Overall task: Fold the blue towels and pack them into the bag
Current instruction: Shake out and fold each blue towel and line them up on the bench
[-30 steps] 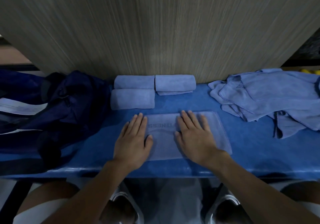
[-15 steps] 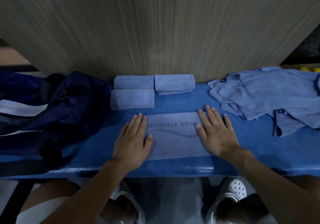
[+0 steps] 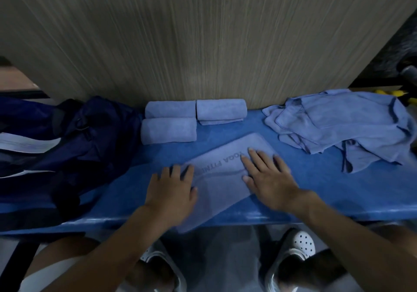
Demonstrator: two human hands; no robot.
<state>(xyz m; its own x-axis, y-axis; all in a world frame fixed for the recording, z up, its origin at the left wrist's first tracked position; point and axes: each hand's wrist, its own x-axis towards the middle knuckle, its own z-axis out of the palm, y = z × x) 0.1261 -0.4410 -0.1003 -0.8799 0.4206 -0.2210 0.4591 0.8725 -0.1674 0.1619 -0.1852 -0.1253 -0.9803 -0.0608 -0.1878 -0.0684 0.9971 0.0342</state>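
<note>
Well, the biggest thing is the tall grey-brown wooden wall that fills the top of the frame. Under it, a long table with a bright blue cover runs from side to side.

On the left side sits the big, dark navy cloth bag, soft and slumped. At the upper right is a messy pile of light blue towels, not folded yet.

In the middle lies one flat, light blue towel with dark letters on it. It lies slanted. Its long way runs from the lower left up to the upper right, and its low corner hangs a bit over the front edge of the table. Behind it, near the wall, three folded light blue towels sit close together.

The left hand lies flat on the low left end of the flat towel, fingers straight, gripping nothing. The right hand lies flat on the right half, fingers spread, also just pressing down.

I think the next fold goes along that long way. The right hand is nearer the far, upper end, so it could bring that end over toward the left hand. The bag is on the left hand's side.
</note>
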